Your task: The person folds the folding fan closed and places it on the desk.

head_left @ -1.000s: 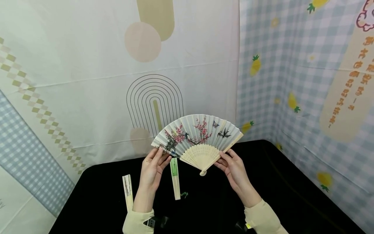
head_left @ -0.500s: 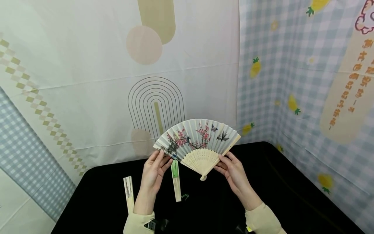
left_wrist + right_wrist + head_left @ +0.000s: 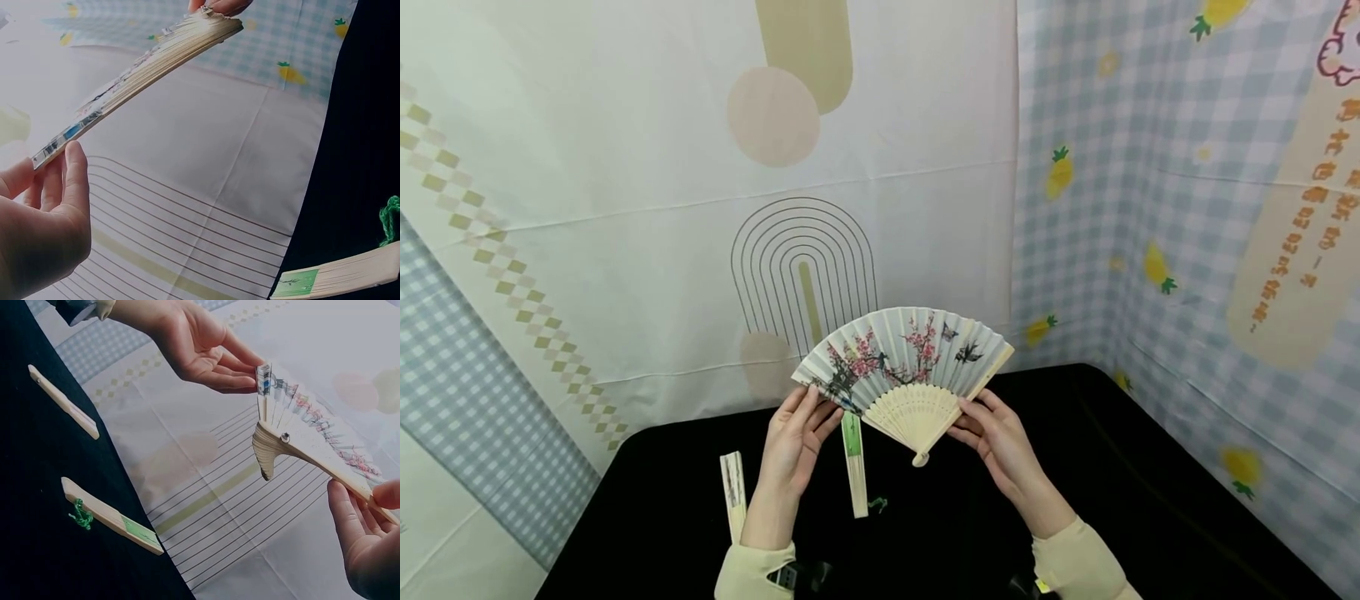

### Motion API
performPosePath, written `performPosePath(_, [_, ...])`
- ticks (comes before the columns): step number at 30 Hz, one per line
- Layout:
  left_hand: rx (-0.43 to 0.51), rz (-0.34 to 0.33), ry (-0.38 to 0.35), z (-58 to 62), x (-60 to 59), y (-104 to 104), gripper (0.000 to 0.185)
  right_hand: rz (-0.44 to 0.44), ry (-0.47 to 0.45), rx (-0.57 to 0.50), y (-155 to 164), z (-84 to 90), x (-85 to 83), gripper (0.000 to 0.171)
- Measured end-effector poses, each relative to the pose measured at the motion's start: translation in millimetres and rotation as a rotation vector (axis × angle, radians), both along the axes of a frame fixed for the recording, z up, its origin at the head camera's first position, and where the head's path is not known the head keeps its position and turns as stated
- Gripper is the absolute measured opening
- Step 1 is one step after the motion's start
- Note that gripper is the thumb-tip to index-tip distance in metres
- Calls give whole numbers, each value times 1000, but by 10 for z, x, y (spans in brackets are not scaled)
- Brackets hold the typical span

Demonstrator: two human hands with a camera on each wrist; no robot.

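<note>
Three fans: both hands, left hand [image 3: 792,450] and right hand [image 3: 1000,442], pinch one spread floral paper-and-bamboo fan [image 3: 904,367] with their fingers; two folded bamboo fans [image 3: 853,462] lie near the black tabletop's [image 3: 1150,500] left edge.

On the black surface [image 3: 1150,500] before us lie two folded fans: one with a green tassel [image 3: 854,467], one plain [image 3: 732,495]. Patterned cloths [image 3: 625,208] hang behind, pineapple-printed gingham [image 3: 1112,208] at right.

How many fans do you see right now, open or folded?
3. An open fan is held up between the left hand and right hand. A green-tipped folded fan and another folded fan lie on the table. Nothing suggests hidden ones.
</note>
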State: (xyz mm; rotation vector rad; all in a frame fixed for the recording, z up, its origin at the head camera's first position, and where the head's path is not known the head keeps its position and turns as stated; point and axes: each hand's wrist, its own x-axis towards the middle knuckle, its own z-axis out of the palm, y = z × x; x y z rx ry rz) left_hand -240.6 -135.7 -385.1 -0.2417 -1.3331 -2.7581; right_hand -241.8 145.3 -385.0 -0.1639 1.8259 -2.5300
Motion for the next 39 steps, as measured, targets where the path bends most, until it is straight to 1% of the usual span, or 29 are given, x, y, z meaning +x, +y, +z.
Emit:
performPosePath(3, [8, -2, -11, -10, -11, 3, 47, 13, 7, 19, -8, 1, 3, 50])
performPosePath(6, [21, -6, -19, -20, -26, 20, 46, 12, 4, 24, -7, -7, 6, 48])
performPosePath(12, [9, -33, -8, -18, -54, 65, 47, 12, -3, 16, 12, -10, 14, 43])
performPosePath(21, [2, -35, -10, -24, -44, 67, 47, 35, -1, 35, -3, -30, 17, 40])
performPosePath(27, [13, -63, -16, -22, -52, 84, 46, 27, -19, 41, 5, -50, 33, 44])
performPosePath(33, [-2, -59, -2, -3, -61, 101, 46, 35, -22, 41, 20, -67, 23, 45])
performPosePath(39, [-27, -37, -26, -8, -43, 95, 42, 47, -24, 37, -25, -73, 34, 41])
